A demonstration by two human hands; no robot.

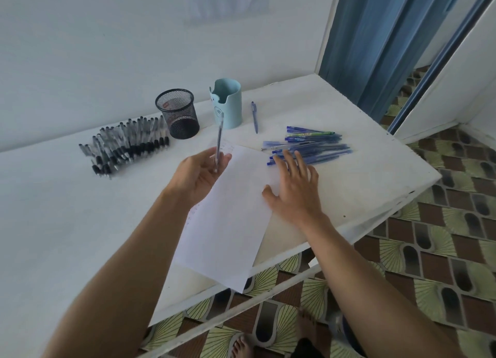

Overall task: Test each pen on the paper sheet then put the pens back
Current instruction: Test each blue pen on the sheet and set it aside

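Head view, white worktop (80,223) against a white wall.

Left hand (200,176): raised above the paper sheet's far left part, palm turned up toward the camera. Fingers (226,157) clenched around one pen (219,140), gripped at its lower end; the barrel stands nearly upright, tilted slightly right at the top, in front of the light blue holder. Pen blurred; tip end not discernible.

Right hand (294,190): palm down, fingers spread and released, grasping nothing. Palm and thumb rest at the right edge of the paper sheet (228,223); fingertips reach the near-left end of the blue pen pile (311,144), overlapping it. Cannot tell whether they press on the pens.

Paper sheet: lies at an angle mid-worktop, its near corner hanging past the worktop's near edge. Faint marks at the far end, too small to read.

Blue pen pile: toward the right edge of the worktop, pens lying roughly parallel, left to right. One single blue pen (254,117) lies apart, just right of the light blue holder (227,102).

Black mesh cup (177,113): near the far edge, just left of the light blue holder, upright.

Black pen row (126,145): left of the mesh cup, many pens laid side by side near the far edge.
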